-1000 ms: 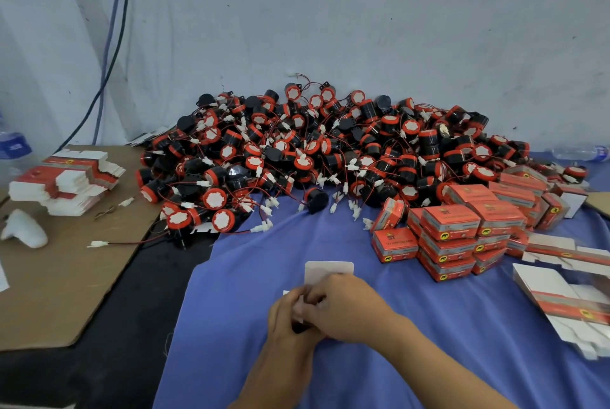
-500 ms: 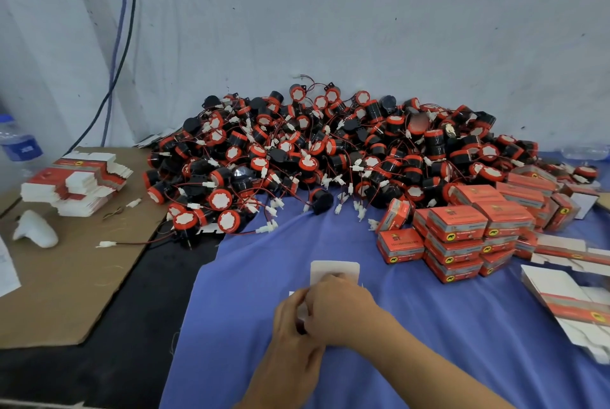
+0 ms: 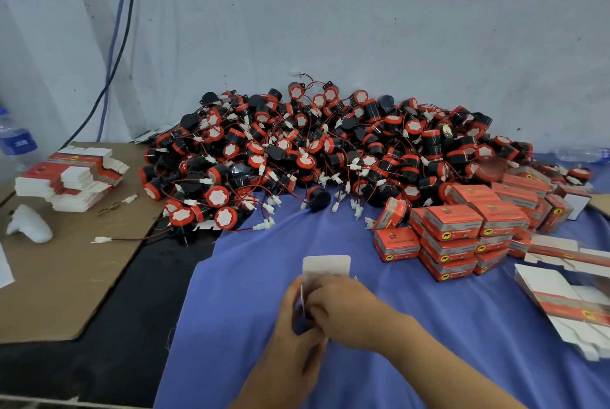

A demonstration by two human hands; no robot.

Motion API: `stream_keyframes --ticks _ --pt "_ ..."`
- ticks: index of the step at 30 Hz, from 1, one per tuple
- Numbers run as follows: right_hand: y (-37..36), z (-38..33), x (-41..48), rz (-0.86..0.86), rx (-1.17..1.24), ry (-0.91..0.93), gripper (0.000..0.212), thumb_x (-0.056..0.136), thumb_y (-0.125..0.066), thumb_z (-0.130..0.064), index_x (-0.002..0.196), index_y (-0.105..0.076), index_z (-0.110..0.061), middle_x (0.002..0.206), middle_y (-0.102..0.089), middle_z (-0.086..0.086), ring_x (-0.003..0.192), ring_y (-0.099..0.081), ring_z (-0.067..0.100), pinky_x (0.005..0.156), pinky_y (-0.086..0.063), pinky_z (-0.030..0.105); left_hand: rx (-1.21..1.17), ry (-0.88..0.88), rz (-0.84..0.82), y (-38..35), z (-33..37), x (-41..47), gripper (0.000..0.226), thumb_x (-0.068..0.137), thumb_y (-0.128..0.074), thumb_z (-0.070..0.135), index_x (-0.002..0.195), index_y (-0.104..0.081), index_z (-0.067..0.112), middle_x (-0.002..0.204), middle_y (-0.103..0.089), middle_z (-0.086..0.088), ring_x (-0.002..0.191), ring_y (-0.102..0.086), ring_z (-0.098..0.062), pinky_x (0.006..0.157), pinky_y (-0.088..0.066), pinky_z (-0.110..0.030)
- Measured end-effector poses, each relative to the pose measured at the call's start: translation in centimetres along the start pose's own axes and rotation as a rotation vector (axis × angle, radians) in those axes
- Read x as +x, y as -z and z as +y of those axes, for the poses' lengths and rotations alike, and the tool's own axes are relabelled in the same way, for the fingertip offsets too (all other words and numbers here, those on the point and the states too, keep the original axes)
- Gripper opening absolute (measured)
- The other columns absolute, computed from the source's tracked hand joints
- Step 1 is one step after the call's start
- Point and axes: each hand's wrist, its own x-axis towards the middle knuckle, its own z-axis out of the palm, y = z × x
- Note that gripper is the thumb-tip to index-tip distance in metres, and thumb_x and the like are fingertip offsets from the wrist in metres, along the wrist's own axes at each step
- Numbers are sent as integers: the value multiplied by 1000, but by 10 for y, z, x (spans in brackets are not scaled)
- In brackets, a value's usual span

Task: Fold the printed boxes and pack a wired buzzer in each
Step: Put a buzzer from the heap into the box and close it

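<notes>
Both my hands hold one small printed box [image 3: 325, 266] over the blue cloth; its white flap stands up above my fingers. My left hand [image 3: 295, 326] grips the box from the left, and my right hand [image 3: 343, 308] covers it from the right. Most of the box is hidden, so I cannot see whether a buzzer is inside. A large pile of black and orange wired buzzers [image 3: 330, 151] lies behind, against the wall. Closed orange boxes [image 3: 452, 230] are stacked at the right.
Flat unfolded box blanks lie at the right edge [image 3: 567, 303] and in a stack [image 3: 71, 177] on brown cardboard [image 3: 59, 276] at the left. A white object [image 3: 28, 224] and a water bottle [image 3: 16, 141] sit far left. A loose buzzer wire [image 3: 132, 238] crosses the cardboard's edge.
My hands have stayed on the box and shifted their grip slightly. The view has drifted a little to the left.
</notes>
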Motion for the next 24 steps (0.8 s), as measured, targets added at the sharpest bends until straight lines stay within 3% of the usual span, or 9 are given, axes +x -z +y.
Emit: stream_keyframes --ticks 3,5,7,9,11,14,18,21,24 --pt "-17 6 -16 487 253 -44 27 89 -55 -2 97 -70 -23 115 -60 -15 93 -58 8 80 -50 27 -39 -37 -38 2 7 5 64 72 -81 16 132 -64 33 137 -64 -13 125 -63 -27 102 -54 -53" --pt "-37 11 -29 870 362 -93 26 91 -62 -4 98 -67 -27 113 -57 -17 102 -59 4 84 -45 12 219 -164 -51 8 13 6 55 82 -76 13 133 -67 33 143 -61 -10 131 -56 -25 108 -50 -49" --pt "-51 16 -38 1050 662 -315 33 94 -65 -6 100 -64 -38 110 -57 -17 100 -61 4 81 -44 7 484 -353 41 7 12 9 57 77 -69 2 127 -73 29 141 -62 -2 130 -53 -22 104 -49 -38" --pt "-60 21 -40 930 1024 -480 36 95 -69 -10 108 -61 -42 113 -62 -8 93 -64 6 78 -51 16 434 -357 26 10 16 8 62 74 -70 -7 126 -73 25 139 -63 3 128 -59 -23 101 -53 -36" --pt "-65 24 -42 762 1111 -503 33 94 -72 -15 116 -61 -37 115 -66 2 91 -68 12 80 -57 28 339 -272 -6 14 23 7 60 85 -70 -4 138 -64 25 147 -55 15 137 -52 -18 108 -48 -32" --pt "-60 28 -43 709 1180 -477 42 92 -75 -14 125 -61 -36 118 -68 -3 96 -68 9 83 -57 25 149 -89 -27 20 28 4 42 104 -54 17 141 -57 37 147 -38 38 145 -32 3 113 -31 -13" --pt "-59 32 -42 535 1231 -382 68 90 -71 3 137 -52 -41 123 -68 -12 108 -66 7 89 -56 26 43 24 25 20 28 6 32 104 -54 18 127 -65 38 135 -55 27 134 -48 1 107 -42 -24" --pt "-64 30 -42 529 1162 -275 58 90 -58 15 122 -67 -33 110 -75 -6 99 -70 11 80 -56 24 -30 91 101 21 23 5 32 98 -65 19 119 -61 43 124 -64 21 118 -62 -3 97 -52 -29" --pt "-74 29 -44 583 1033 -304 42 92 -63 4 107 -72 -34 109 -73 -11 93 -70 18 78 -57 28 -136 125 177 23 19 4 56 90 -75 9 129 -53 42 130 -53 17 122 -60 -14 94 -56 -32"
